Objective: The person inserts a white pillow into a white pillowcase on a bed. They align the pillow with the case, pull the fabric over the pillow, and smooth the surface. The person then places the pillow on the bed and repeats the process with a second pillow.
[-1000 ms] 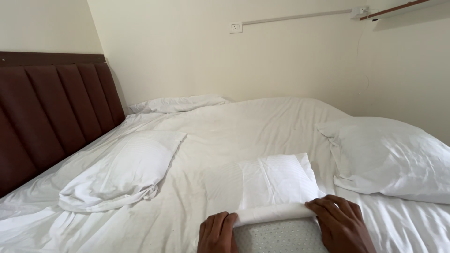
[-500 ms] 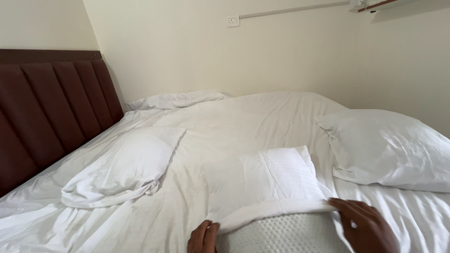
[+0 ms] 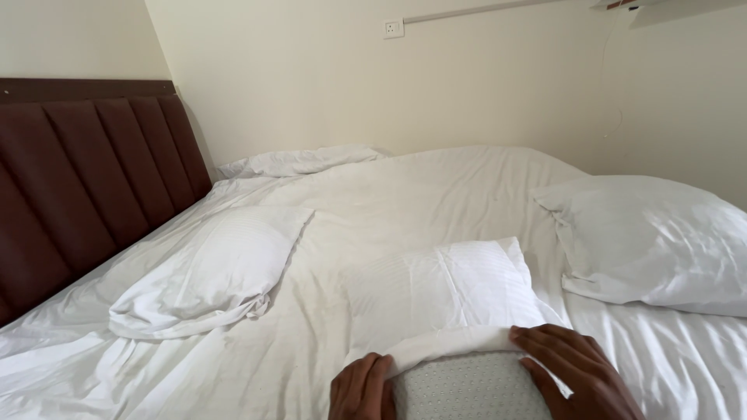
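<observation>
A white striped pillowcase (image 3: 443, 292) lies on the bed in front of me, partly pulled over a grey dotted pillow (image 3: 471, 386) at the bottom edge of the head view. My left hand (image 3: 362, 387) grips the pillowcase's open edge on the left side of the pillow. On the right side my right hand (image 3: 572, 369) holds the same rolled edge, fingers pointing left across the cloth. The lower part of the pillow and both wrists are cut off by the frame.
The bed carries a rumpled white sheet (image 3: 405, 194). A limp white pillowcase (image 3: 214, 268) lies at the left, a full white pillow (image 3: 661, 241) at the right. A dark red padded headboard (image 3: 78, 179) runs along the left. The cream wall behind has a socket (image 3: 394, 29).
The view has tilted down slightly. Both hands have stayed on the pillowcase edge, the left one sliding lower, with more of the grey pillow showing between them.
</observation>
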